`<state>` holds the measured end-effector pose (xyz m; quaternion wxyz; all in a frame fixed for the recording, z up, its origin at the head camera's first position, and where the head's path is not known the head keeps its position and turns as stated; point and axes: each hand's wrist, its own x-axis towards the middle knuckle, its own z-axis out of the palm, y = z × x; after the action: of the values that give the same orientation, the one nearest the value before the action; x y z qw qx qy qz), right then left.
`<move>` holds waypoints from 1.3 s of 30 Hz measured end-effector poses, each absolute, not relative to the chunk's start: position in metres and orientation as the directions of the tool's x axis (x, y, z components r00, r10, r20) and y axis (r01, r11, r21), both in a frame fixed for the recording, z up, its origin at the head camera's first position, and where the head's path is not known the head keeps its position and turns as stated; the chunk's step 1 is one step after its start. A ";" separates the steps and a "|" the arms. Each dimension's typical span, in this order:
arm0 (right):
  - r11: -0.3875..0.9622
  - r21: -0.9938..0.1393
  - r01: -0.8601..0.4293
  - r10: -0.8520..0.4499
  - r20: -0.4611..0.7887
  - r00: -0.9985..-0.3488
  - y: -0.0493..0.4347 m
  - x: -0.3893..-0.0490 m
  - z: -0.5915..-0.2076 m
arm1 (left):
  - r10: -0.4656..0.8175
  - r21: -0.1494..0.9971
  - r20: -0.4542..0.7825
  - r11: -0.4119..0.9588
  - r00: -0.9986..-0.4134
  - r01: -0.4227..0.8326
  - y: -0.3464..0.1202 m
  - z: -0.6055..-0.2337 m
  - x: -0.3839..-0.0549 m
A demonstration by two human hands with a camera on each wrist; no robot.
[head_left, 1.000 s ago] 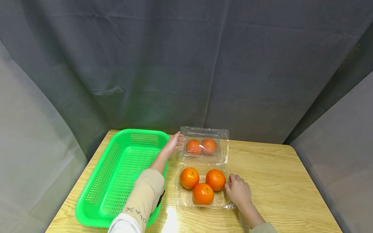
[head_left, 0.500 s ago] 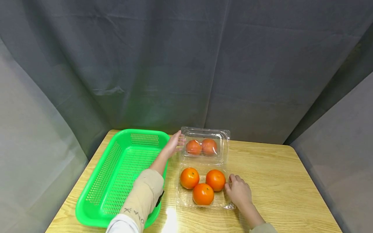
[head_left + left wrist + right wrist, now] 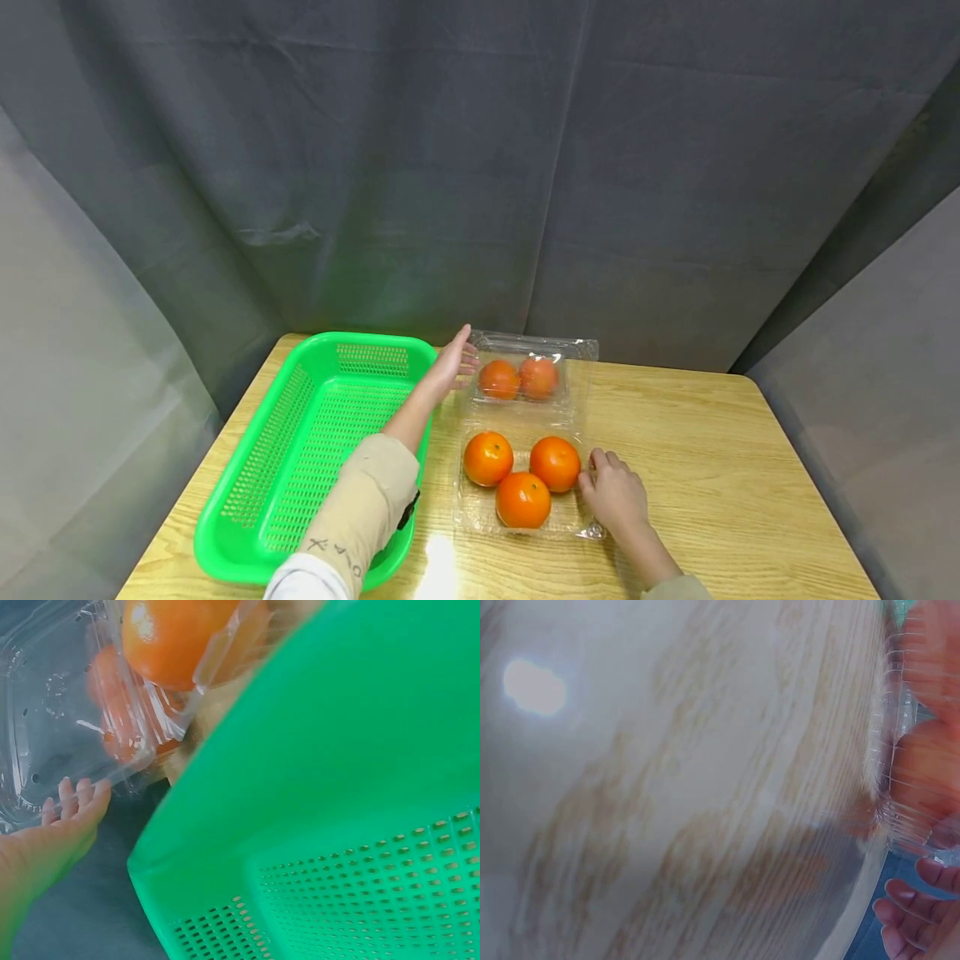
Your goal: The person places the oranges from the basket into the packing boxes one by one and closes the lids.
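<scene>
A clear plastic clamshell box lies open on the table, with three oranges [image 3: 523,500] in its front tray [image 3: 480,521]. Its hinged lid [image 3: 573,383] stands tilted up at the back. Two duller orange shapes [image 3: 499,379] show in the lid; whether they are reflections or fruit behind it, I cannot tell. My left hand [image 3: 452,365] reaches to the lid's left edge with straight fingers, which touch the rim in the left wrist view. Beside the tray's right side rests my right hand [image 3: 615,493], its fingers loosely bent; the right wrist view shows the fingertips [image 3: 892,889] close to the clear plastic.
A green perforated basket [image 3: 217,508] stands left of the box, under my left forearm. The wooden table [image 3: 712,483] extends to the right. A dark grey curtain [image 3: 420,167] hangs behind the table's back edge.
My left hand has turned a little and its upper fingertip has risen. The lid has tilted further and its top edge has shifted slightly right. My right hand and the oranges keep their places.
</scene>
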<state>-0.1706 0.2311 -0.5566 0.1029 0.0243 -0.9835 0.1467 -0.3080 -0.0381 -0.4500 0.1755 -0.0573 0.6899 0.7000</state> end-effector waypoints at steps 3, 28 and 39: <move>0.954 -0.287 -0.084 -0.021 0.217 -0.976 0.231 -0.171 -0.556 | 0.148 0.943 -0.332 0.036 -0.932 -0.330 -0.036 -0.444 -0.304; 0.948 -0.304 -0.094 -0.040 0.178 -0.983 0.232 -0.173 -0.550 | 0.149 0.947 -0.300 0.166 -0.942 -0.276 -0.034 -0.424 -0.284; 0.879 -0.470 -0.075 -0.069 0.030 -0.997 0.239 -0.178 -0.539 | 0.190 0.956 -0.229 0.229 -0.955 -0.184 -0.037 -0.422 -0.275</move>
<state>-0.1778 0.2387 -0.5392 0.0064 0.0372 -0.9693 0.2429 -0.2748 -0.0374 -0.4225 0.1504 0.0020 0.7695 0.6207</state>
